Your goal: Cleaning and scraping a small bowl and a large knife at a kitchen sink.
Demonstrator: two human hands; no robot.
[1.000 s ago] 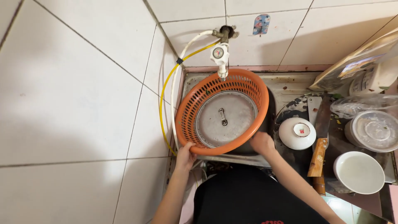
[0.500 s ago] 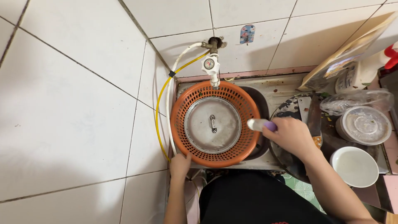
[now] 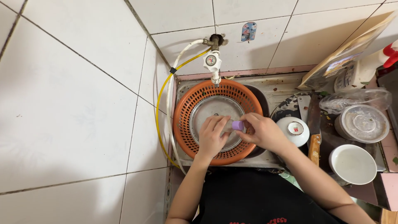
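Pinching a small purple cap [image 3: 237, 125], the right hand [image 3: 262, 132] clamps it; the left hand [image 3: 212, 136] steadies its light, probably slippery, barely visible bottle.

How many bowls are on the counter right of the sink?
2: an upturned white bowl just beside the orange basket, and an upright white bowl nearer the counter's front edge. Clutter at the back may hide more.

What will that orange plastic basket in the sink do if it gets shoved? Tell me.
The orange basket is perforated plastic, so probably light and slightly flexible. It sits loosely over the sink and would likely slide or rock. The metal lid lying in it adds some weight and may rattle.
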